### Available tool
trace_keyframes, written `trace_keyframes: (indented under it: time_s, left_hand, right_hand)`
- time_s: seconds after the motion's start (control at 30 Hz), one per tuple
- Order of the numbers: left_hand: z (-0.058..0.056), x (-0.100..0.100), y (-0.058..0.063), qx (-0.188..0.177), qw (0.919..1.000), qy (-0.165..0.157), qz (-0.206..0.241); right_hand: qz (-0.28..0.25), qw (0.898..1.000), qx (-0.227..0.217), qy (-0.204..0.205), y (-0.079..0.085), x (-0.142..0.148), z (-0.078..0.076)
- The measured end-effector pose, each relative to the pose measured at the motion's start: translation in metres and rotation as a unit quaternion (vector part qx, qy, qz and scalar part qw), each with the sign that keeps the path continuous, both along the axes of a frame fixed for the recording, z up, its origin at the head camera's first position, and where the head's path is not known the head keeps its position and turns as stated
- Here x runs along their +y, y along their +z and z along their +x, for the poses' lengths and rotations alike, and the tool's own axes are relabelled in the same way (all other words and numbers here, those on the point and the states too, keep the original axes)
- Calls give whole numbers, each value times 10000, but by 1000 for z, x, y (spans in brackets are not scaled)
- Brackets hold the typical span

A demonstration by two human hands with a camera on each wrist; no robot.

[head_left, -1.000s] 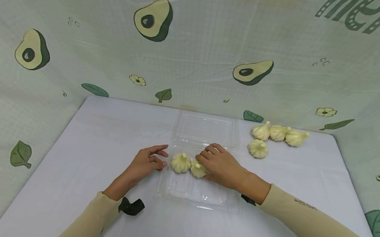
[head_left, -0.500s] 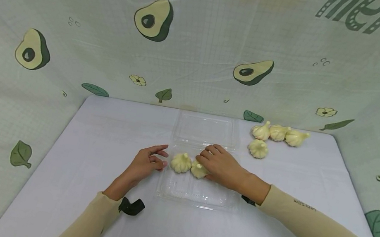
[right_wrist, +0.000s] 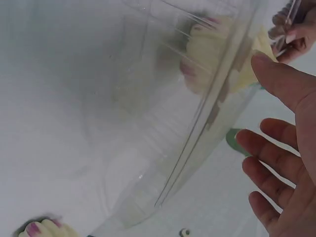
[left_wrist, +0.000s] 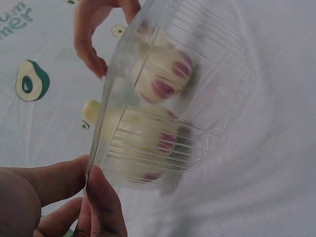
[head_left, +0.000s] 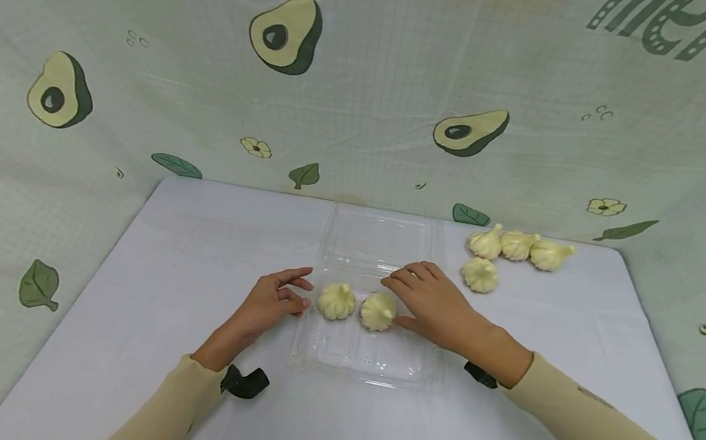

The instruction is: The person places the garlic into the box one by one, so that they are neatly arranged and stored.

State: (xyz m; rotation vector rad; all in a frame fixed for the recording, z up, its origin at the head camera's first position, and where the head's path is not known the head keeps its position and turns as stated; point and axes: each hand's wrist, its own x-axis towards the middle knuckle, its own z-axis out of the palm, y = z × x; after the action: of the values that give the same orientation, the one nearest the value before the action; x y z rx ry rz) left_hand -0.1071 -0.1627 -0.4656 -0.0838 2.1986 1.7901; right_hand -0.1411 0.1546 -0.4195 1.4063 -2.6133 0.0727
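Clear plastic container (head_left: 365,358) held two garlic bulbs (head_left: 336,300); the left hand (head_left: 269,303) pinched its rim, while the right hand (head_left: 433,303) hovered with fingers spread and empty.

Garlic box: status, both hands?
Left hand pinches clear clamshell box rim. Right hand open, off the second garlic bulb. Two bulbs inside, four loose bulbs far right. Nothing blocking.
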Motion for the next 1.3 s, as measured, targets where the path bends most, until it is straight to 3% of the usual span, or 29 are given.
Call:
trace_keyframes:
  time_s: [0.37, 0.77, 1.0, 1.3]
  left_hand:
    - [0, 1, 1, -4, 10000, -13, -31]
    - [0, 0, 2, -2, 10000, -63, 12]
    - [1, 2, 0, 23, 10000, -29, 4]
    - [1, 2, 1, -11, 10000, 30, 1]
  right_hand:
    - [-875, 9919, 9, -919, 5, 50, 4]
    - [-1597, 9641, 21, -2120, -6, 95, 4]
    - [-1655, 9547, 153, -2469, -17, 113, 0]
    - [-1424, 9510, -154, -2740, -34, 120, -7]
